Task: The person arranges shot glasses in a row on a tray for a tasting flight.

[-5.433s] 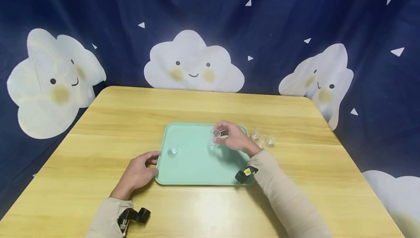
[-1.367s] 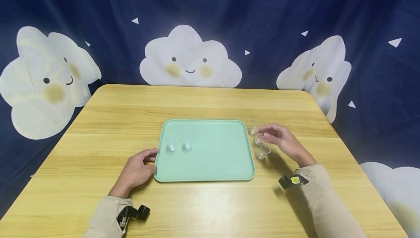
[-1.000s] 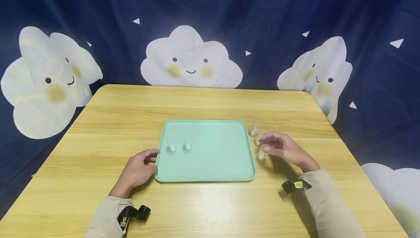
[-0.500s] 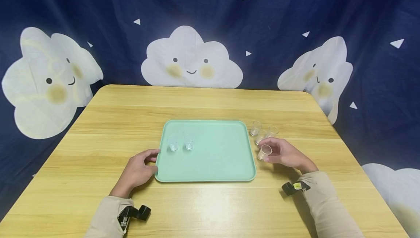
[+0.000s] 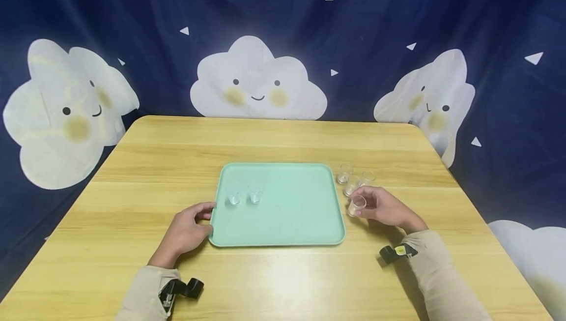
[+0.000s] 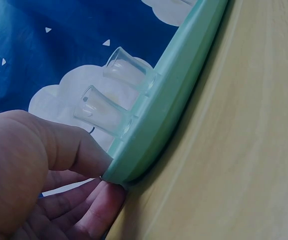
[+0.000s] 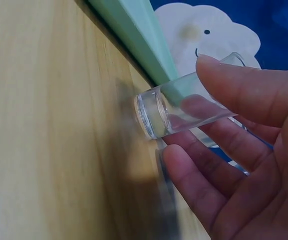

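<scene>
My right hand point(image 5: 384, 208) holds a clear shot glass point(image 5: 356, 206) between thumb and fingers, just off the tray's right edge. In the right wrist view that glass point(image 7: 183, 102) has a thick base, which is close over the table. On the left, my left hand point(image 5: 187, 232) pinches the edge of the mint-green tray point(image 5: 287, 218); the left wrist view has the thumb point(image 6: 79, 150) against its rim. Two more shot glasses stand upright side by side on the tray's left part, the left one point(image 5: 234, 197) and the right one point(image 5: 254, 196).
Beyond my right hand, three more shot glasses point(image 5: 352, 186) stand close together on the wooden table point(image 5: 283, 281), beside the tray's right edge. A dark blue curtain point(image 5: 283, 6) with cloud prints hangs behind the table.
A second glass, earlier in my right hand over the tray, now stands on it. My right hand has moved right and taken hold of another shot glass. My left hand stays at the tray.
</scene>
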Tool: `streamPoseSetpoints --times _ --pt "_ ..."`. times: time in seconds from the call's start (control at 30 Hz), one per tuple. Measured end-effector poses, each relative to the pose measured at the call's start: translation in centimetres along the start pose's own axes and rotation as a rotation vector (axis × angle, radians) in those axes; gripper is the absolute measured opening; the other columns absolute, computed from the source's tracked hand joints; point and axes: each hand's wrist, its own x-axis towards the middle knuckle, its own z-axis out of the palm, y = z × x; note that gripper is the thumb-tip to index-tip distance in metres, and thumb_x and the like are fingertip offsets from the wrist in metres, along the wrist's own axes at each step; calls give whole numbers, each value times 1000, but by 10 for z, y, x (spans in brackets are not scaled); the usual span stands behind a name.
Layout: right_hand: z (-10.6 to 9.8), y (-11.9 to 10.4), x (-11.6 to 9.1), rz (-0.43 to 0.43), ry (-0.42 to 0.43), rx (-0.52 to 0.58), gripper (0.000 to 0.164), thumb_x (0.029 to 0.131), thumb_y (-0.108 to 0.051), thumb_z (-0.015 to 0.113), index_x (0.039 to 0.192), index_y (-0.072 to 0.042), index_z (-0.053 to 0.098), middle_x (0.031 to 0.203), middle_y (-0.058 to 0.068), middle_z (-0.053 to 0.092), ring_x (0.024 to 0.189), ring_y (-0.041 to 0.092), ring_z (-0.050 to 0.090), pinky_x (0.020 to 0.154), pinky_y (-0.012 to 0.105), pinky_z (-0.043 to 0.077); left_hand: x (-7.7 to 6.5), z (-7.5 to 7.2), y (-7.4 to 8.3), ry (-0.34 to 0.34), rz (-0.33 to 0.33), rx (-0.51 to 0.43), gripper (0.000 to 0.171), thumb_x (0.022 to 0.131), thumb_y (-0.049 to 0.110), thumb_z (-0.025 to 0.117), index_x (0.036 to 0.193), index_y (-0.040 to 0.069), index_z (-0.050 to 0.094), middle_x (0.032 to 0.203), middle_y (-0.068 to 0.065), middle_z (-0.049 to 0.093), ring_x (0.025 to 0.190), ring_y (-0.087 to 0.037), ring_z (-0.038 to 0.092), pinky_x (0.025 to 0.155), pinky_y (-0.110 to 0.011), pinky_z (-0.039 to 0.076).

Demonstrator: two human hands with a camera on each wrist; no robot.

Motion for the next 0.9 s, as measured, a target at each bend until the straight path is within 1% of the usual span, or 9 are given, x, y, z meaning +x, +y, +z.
streamPoseSetpoints --times 0.3,0.43,0.57,0.8,0.9 --pt "2 -3 3 4 24 -52 34 83 -4 72 114 5 60 111 18 63 103 23 61 89 31 48 -1 -2 0 1 -1 12 58 76 3 62 134 4 57 110 -9 67 105 -27 61 87 -43 45" --pt "0 -7 4 6 21 -53 36 84 -6 72 116 5 60 116 20 62 108 28 59 91 30 48 0 -2 0 -7 1 1 58 77 4 61 134 4 56 111 -9 67 105 -27 61 86 -42 45" --pt "-1 -12 7 -16 4 -48 36 85 -6 72 116 6 59 120 22 61 112 30 58 92 30 47 1 -3 -1 -3 7 0 58 77 3 61 134 4 57 111 -10 67 105 -27 61 85 -41 45" --pt "-1 -21 11 -25 -6 -34 37 85 -6 72 116 8 58 114 20 62 108 25 59 91 30 48 1 -3 -1 -3 12 4 58 75 3 61 133 4 57 110 -9 68 104 -27 61 85 -41 45" --pt "0 -24 13 -31 -7 -22 36 85 -4 72 116 7 58 113 19 61 107 25 59 91 30 48 2 -3 -1 -3 10 2 58 75 3 61 133 4 57 110 -9 68 104 -27 61 86 -42 45"
